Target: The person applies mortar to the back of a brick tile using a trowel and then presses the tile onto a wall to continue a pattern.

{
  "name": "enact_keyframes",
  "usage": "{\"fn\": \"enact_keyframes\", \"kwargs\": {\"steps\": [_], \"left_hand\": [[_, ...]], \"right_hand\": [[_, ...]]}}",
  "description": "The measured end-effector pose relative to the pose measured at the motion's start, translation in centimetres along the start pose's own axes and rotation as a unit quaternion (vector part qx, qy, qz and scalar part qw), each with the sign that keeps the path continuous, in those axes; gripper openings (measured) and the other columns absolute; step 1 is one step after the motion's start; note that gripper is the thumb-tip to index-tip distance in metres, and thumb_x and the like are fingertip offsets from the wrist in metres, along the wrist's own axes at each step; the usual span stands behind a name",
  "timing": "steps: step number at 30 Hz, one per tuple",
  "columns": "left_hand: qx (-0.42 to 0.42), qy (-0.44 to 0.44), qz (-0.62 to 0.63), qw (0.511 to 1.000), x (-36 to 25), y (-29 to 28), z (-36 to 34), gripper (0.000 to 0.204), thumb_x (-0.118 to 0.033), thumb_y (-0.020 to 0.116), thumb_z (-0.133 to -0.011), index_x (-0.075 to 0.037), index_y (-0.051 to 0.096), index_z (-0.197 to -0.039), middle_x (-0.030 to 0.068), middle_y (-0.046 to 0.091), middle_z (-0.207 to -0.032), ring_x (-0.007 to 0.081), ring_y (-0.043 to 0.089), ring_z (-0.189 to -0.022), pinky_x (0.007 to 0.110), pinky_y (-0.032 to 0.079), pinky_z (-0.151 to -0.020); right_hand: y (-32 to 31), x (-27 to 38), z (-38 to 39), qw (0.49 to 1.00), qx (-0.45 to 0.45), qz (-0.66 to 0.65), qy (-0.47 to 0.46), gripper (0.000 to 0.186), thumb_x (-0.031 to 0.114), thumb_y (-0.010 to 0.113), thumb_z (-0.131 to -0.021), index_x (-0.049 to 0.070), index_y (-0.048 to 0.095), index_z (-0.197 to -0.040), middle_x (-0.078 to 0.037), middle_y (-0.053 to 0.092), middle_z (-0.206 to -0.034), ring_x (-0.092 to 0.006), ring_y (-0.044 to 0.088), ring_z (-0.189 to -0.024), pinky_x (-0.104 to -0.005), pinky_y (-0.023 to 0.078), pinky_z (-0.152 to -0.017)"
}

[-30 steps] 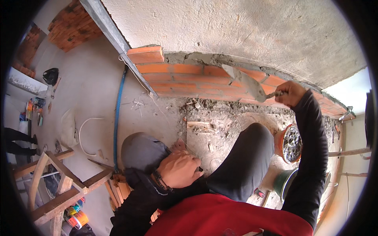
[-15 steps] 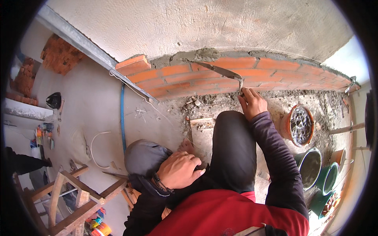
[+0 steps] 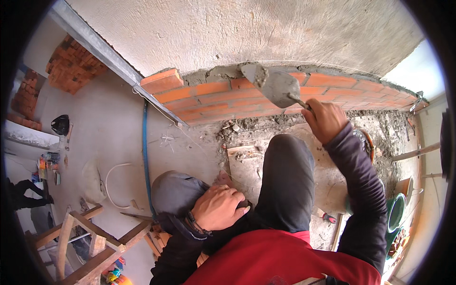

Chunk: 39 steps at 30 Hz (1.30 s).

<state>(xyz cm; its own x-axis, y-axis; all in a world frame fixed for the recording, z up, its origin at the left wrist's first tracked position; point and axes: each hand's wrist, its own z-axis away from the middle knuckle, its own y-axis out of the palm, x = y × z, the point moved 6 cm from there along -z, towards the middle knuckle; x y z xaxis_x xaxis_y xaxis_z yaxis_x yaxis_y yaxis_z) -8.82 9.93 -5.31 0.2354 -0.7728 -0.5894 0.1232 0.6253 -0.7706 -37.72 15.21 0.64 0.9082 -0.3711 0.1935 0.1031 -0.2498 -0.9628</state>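
My right hand (image 3: 325,118) grips the handle of a steel trowel (image 3: 275,85). Its blade, smeared with grey mortar, lies over the top course of a low red brick wall (image 3: 209,95), where a bed of wet mortar (image 3: 213,73) runs along the bricks. My left hand (image 3: 216,206) rests on my left thigh, fingers curled against the dark trouser cloth. My right knee (image 3: 287,161) is raised in front of the wall.
A metal rail (image 3: 104,54) runs along the wall's left end, with a blue hose (image 3: 145,147) on the floor beside it. A stack of bricks (image 3: 73,66) stands far left. Wooden trestle (image 3: 90,242) at lower left. Buckets (image 3: 396,211) at right. Mortar rubble lies at the wall's foot.
My right hand has swung the trowel leftward along the wall top, and the blade now sits flat over the mortar bed. My left hand has stayed on my thigh.
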Motion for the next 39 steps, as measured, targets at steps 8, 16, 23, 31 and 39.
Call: {"fn": "enact_keyframes", "kwargs": {"steps": [8,16,23,31,39], "left_hand": [[-0.022,0.011,0.020,1.000,-0.1,-0.5,0.8,0.028,-0.032,0.061,-0.090,-0.004,0.065,-0.097,0.0154,0.067,-0.096,0.0341,0.063,-0.096,0.046,0.047,-0.089],[-0.028,0.021,0.020,0.999,0.0,-0.7,1.1,0.027,-0.031,0.063,-0.089,-0.004,0.065,-0.095,0.0149,0.067,-0.093,0.0344,0.063,-0.094,0.046,0.047,-0.087],[-0.012,0.019,0.017,1.000,-0.3,-0.7,0.6,0.031,-0.031,0.064,-0.090,-0.002,0.065,-0.100,0.0147,0.067,-0.094,0.0343,0.063,-0.096,0.044,0.048,-0.086],[0.000,0.008,0.006,1.000,0.0,-0.3,0.5,0.030,-0.031,0.061,-0.091,-0.003,0.063,-0.101,0.0168,0.067,-0.097,0.0344,0.063,-0.097,0.046,0.046,-0.094],[0.025,-0.029,0.005,0.999,0.5,0.0,-0.3,0.034,-0.033,0.060,-0.091,-0.002,0.064,-0.105,0.0169,0.067,-0.099,0.0343,0.063,-0.098,0.046,0.046,-0.093]], "right_hand": [[-4.2,1.1,-5.9,0.974,0.105,0.152,-0.132,0.031,0.029,0.055,-0.092,0.001,0.065,-0.085,-0.021,0.064,-0.075,-0.0402,0.063,-0.076,-0.0484,0.049,-0.072],[-5.1,-1.9,-5.5,0.984,0.136,0.114,-0.032,0.034,0.028,0.053,-0.093,-0.003,0.065,-0.084,-0.023,0.063,-0.077,-0.0417,0.062,-0.076,-0.0481,0.049,-0.073],[-2.6,-0.1,-4.8,0.996,0.058,0.042,-0.054,0.027,0.025,0.059,-0.090,-0.001,0.064,-0.085,-0.022,0.063,-0.076,-0.0406,0.062,-0.074,-0.0461,0.049,-0.068],[9.0,-7.5,3.1,0.994,-0.057,-0.069,0.055,0.026,0.025,0.068,-0.088,0.009,0.060,-0.105,-0.014,0.070,-0.089,-0.0356,0.068,-0.076,-0.0429,0.053,-0.065],[12.0,-8.8,2.6,0.983,-0.099,-0.120,0.102,0.027,0.028,0.067,-0.089,0.008,0.061,-0.105,-0.013,0.069,-0.090,-0.0342,0.068,-0.078,-0.0441,0.052,-0.067]]}}
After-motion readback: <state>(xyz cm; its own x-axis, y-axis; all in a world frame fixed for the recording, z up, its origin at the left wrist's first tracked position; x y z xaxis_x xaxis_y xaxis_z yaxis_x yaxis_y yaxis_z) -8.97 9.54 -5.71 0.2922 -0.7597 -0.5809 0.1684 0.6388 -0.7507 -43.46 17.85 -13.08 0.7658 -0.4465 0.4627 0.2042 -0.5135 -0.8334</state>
